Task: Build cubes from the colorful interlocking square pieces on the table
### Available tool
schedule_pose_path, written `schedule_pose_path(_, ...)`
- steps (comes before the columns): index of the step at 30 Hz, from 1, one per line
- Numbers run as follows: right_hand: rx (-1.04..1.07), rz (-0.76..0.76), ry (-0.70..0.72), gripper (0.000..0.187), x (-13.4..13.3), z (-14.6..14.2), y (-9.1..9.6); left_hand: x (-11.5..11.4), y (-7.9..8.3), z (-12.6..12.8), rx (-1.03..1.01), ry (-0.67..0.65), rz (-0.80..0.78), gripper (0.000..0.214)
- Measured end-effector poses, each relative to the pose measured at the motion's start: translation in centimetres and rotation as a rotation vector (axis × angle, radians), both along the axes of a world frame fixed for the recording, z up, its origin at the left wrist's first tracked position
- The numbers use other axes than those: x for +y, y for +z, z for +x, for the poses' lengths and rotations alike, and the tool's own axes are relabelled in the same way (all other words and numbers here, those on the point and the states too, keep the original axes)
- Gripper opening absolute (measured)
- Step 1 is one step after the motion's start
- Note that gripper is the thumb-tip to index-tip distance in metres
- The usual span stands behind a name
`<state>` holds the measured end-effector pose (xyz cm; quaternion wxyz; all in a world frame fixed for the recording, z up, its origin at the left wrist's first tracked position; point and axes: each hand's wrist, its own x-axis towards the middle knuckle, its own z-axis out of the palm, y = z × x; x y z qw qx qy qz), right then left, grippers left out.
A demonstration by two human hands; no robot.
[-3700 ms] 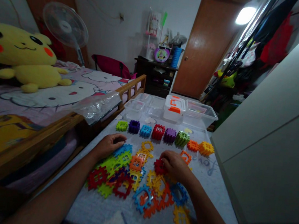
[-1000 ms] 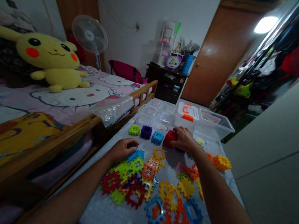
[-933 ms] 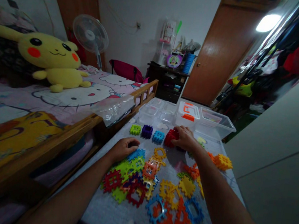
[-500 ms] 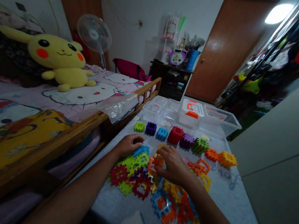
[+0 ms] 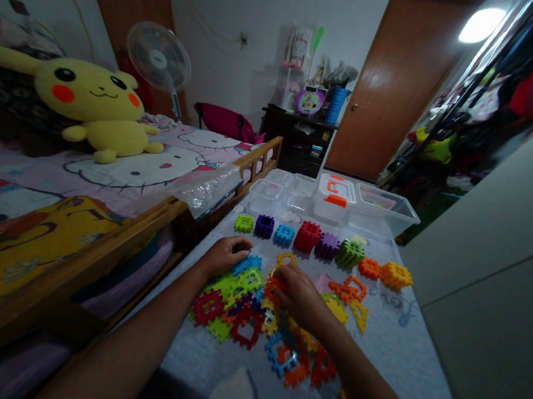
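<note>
A heap of flat, toothed plastic tiles (image 5: 252, 314) in several colours lies on the grey-covered table (image 5: 387, 363). My right hand (image 5: 301, 294) rests on the heap with fingers curled around a small orange-red tile (image 5: 275, 287). My left hand (image 5: 227, 254) lies at the heap's left edge, fingers bent and pressing on a blue tile (image 5: 246, 264). Behind the heap stands a row of assembled cubes: green (image 5: 244, 223), purple (image 5: 264, 226), blue (image 5: 284, 235), a larger red cube (image 5: 308, 236), violet, green, orange and yellow (image 5: 396, 275).
Clear plastic boxes (image 5: 384, 212) and a white case with orange latches (image 5: 334, 198) stand at the table's far end. A wooden bed rail (image 5: 147, 224) runs along the left, with a plastic bag (image 5: 204, 187) and a yellow plush toy (image 5: 89, 100) on the bed. A pale cabinet wall (image 5: 495, 273) closes the right.
My right hand has come back from the red cube in the row, left it standing there, and now sits on the heap over an orange-red tile. The left hand has stayed put.
</note>
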<state>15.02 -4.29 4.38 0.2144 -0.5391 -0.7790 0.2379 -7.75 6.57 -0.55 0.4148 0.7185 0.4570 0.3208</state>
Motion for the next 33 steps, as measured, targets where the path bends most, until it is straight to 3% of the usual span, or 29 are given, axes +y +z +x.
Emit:
schedule_pose_path(4,-0.008,-0.04,-0.092,0.014,-0.2,1.1,0.8,-0.1,0.4,0.1,0.006,-0.004,-0.009,0.035)
schedule_pose_path(11,-0.006,0.028,-0.16,0.007,-1.0,3.4,1.9,0.1,0.4,-0.2,0.0,-0.004,-0.025,0.037)
schedule_pose_path(16,0.079,0.025,-0.292,0.023,-1.5,9.0,2.5,0.2,0.2,-0.2,-0.006,0.003,-0.034,0.039)
schedule_pose_path(22,0.165,-0.054,-0.496,0.029,-2.8,16.2,0.5,-0.1,0.8,0.0,0.01,0.021,-0.044,0.043)
schedule_pose_path(28,0.068,-0.018,-0.553,0.023,-3.0,15.7,-1.7,-0.2,1.2,0.0,0.033,0.025,-0.04,0.044)
schedule_pose_path(33,-0.072,0.044,-0.597,0.022,-2.8,14.5,-2.1,-0.3,1.4,0.1,0.047,0.044,-0.057,0.048)
